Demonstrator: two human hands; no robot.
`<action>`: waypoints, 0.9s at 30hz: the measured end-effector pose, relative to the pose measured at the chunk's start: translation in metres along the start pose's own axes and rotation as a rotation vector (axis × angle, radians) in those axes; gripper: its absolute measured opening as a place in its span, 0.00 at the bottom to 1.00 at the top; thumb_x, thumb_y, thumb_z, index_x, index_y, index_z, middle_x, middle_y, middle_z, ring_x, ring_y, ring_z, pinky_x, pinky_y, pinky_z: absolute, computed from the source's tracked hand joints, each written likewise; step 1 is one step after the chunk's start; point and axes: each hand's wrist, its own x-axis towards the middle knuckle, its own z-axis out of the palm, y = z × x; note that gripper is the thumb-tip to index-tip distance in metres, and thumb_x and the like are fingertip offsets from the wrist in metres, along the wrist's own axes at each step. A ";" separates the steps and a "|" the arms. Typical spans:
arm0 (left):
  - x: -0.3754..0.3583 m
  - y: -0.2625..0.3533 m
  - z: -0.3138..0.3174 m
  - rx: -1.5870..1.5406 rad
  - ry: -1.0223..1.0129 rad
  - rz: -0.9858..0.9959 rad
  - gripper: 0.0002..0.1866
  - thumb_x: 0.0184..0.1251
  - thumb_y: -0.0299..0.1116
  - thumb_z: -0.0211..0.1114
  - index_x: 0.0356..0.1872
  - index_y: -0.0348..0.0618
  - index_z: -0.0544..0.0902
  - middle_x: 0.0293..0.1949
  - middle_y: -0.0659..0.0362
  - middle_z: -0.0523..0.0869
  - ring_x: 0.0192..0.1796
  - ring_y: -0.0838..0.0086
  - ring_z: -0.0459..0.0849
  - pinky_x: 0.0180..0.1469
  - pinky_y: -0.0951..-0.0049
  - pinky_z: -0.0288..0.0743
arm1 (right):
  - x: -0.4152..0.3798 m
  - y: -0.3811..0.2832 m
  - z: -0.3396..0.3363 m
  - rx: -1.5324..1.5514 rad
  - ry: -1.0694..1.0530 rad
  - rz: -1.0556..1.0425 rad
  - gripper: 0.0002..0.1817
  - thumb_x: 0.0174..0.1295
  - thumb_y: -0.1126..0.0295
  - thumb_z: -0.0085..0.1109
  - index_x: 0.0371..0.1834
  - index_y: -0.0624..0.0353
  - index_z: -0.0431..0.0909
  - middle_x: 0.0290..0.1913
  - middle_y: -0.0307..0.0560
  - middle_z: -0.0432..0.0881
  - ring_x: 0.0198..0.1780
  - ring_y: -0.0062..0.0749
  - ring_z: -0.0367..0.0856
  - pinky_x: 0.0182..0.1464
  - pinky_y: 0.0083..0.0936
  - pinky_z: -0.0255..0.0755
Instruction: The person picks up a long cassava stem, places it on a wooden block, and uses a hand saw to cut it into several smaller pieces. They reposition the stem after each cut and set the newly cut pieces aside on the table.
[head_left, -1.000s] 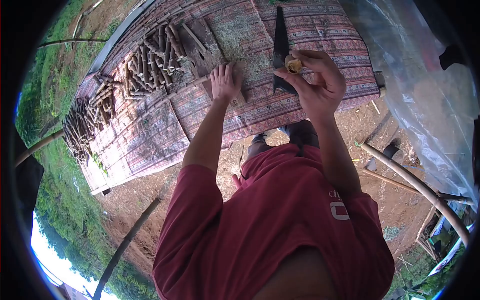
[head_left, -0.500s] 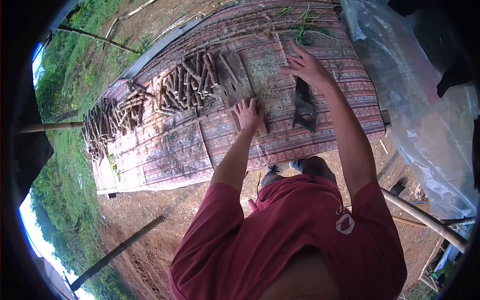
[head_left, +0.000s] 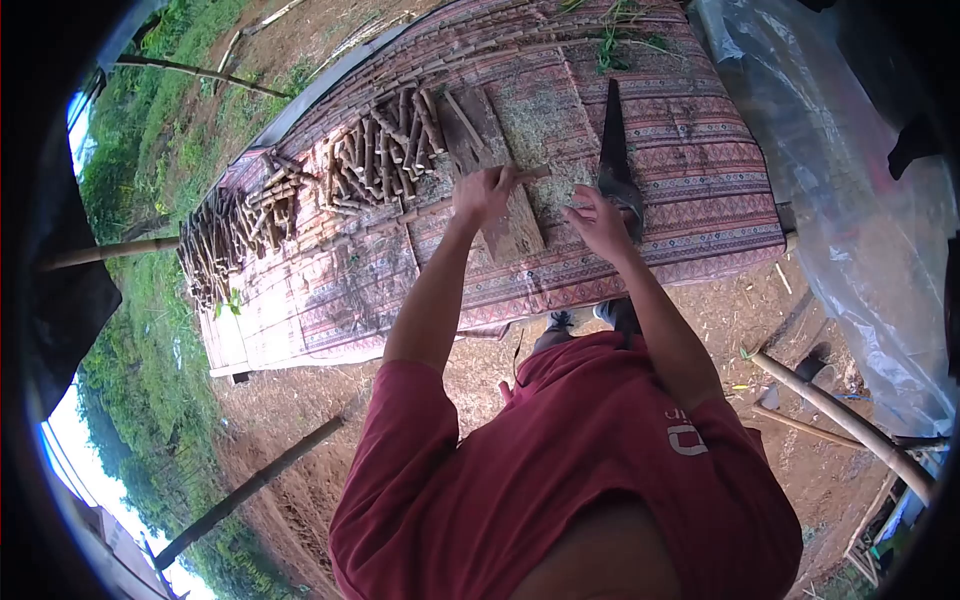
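Observation:
My left hand (head_left: pixel 484 195) is closed round a brown woody stick (head_left: pixel 533 174), whose end sticks out to the right past my fingers. Under that hand lies a worn wooden board (head_left: pixel 518 225). My right hand (head_left: pixel 600 224), fingers apart and slightly bent, hovers beside a hand saw and appears to hold nothing. The saw's dark blade (head_left: pixel 613 130) points away from me, and its dark handle (head_left: pixel 624 198) is just right of my fingers. Pale sawdust (head_left: pixel 545 130) is scattered around the board.
Many cut stick pieces (head_left: pixel 375 150) lie piled left of the board, with more (head_left: pixel 230 235) farther left. Long uncut stalks (head_left: pixel 470 55) run along the far side of the patterned cloth (head_left: pixel 700 215). Clear plastic sheeting (head_left: pixel 830 200) hangs at right; a pole (head_left: pixel 850 430) slants at lower right.
My right hand has come down towards me, from above the saw to beside its handle. My left hand has shifted slightly left and up, now closed round the stick.

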 end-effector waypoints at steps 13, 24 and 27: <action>0.003 -0.037 -0.036 0.081 -0.183 0.453 0.09 0.70 0.39 0.65 0.38 0.46 0.79 0.32 0.51 0.85 0.34 0.56 0.84 0.37 0.56 0.79 | 0.006 -0.054 0.035 0.565 0.062 -0.031 0.26 0.68 0.71 0.71 0.67 0.63 0.75 0.57 0.47 0.86 0.55 0.25 0.85 0.56 0.21 0.80; -0.016 0.009 -0.083 -0.198 0.020 0.321 0.17 0.76 0.38 0.59 0.28 0.38 0.85 0.19 0.51 0.83 0.19 0.67 0.80 0.26 0.67 0.72 | 0.006 -0.097 0.044 0.373 0.254 -0.237 0.16 0.57 0.62 0.81 0.37 0.62 0.87 0.30 0.41 0.88 0.31 0.18 0.86 0.35 0.18 0.80; -0.020 0.019 -0.091 -0.379 0.043 0.223 0.23 0.78 0.39 0.59 0.22 0.37 0.83 0.16 0.55 0.81 0.18 0.75 0.76 0.23 0.68 0.68 | 0.004 -0.104 0.041 0.337 0.278 -0.277 0.16 0.55 0.62 0.82 0.35 0.62 0.87 0.29 0.41 0.88 0.31 0.19 0.86 0.35 0.18 0.81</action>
